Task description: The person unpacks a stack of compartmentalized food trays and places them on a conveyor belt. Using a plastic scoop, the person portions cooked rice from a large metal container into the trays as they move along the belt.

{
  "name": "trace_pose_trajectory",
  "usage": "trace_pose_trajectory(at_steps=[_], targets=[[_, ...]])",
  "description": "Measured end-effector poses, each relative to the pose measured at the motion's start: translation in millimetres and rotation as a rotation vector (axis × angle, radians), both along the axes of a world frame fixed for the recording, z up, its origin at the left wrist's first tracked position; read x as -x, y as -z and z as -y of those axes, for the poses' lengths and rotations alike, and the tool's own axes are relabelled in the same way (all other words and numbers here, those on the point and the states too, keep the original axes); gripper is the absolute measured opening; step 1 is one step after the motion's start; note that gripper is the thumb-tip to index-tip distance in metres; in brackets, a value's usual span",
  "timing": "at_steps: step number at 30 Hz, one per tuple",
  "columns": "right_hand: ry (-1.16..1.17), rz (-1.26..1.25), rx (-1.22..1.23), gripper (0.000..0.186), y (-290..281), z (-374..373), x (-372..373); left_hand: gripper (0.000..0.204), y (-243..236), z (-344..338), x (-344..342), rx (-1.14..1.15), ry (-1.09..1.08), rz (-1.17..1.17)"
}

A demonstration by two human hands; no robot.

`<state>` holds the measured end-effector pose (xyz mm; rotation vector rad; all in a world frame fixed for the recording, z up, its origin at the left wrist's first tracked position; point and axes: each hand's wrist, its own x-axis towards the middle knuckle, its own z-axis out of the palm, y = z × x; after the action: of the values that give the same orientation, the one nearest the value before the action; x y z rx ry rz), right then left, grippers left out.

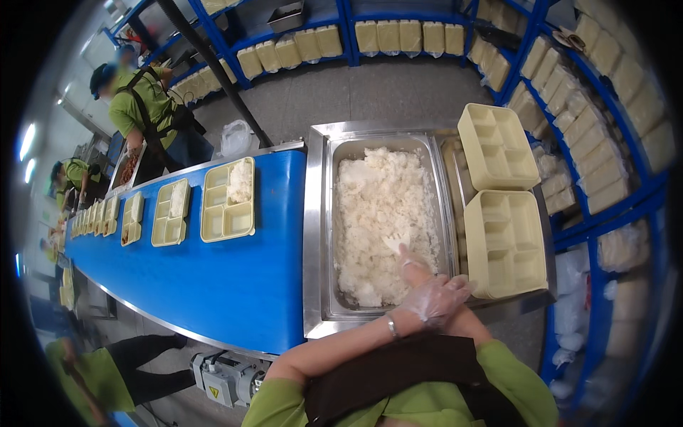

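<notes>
A deep metal pan (445, 213) of cooked white rice (380, 206) stands in front of me. My right hand (414, 270), in a clear plastic glove, is closed on a white rice paddle (393, 242) whose toothed blade rests at the rice near the pan's right side. Across my right wrist lies my left hand (435, 300), also gloved, its fingers curled round the wrist; its fingertips are partly hidden. Two stacks of cream compartment trays, a near stack (505, 242) and a far stack (498, 146), stand right of the pan.
On the left runs a blue conveyor belt (235, 285) carrying a row of trays; the nearest tray (228, 199) has rice in one compartment. Co-workers (149, 107) stand along the belt. Blue shelves (523, 64) with wrapped tray stacks line the back and right. A motor (224, 381) sits below the belt.
</notes>
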<state>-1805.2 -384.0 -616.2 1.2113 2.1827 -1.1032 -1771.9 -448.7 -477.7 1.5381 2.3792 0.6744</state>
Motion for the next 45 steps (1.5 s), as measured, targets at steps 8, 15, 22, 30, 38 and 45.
trace_pose_trajectory(at_steps=[8,15,22,30,38,45], targets=[[-0.719,-0.405,-0.26,0.052,50,-40,-11,0.04,23,-68,-2,0.134,0.105,0.031],[-0.968,-0.641,-0.281,0.058,80,-21,-8,0.013,13,-106,14,0.353,0.183,0.089],[-0.109,-0.177,0.543,0.053,25,-38,-59,0.009,58,-111,-10,0.026,0.148,-0.242],[-0.083,0.06,0.721,0.051,26,-27,-46,0.017,-8,-96,6,-0.495,-0.09,0.408],[-0.032,-0.295,0.85,0.027,93,9,17,0.032,-37,60,51,-0.967,-0.407,1.593],[-0.056,-0.484,0.826,0.014,100,16,44,0.069,7,232,21,-1.393,-1.092,1.217]])
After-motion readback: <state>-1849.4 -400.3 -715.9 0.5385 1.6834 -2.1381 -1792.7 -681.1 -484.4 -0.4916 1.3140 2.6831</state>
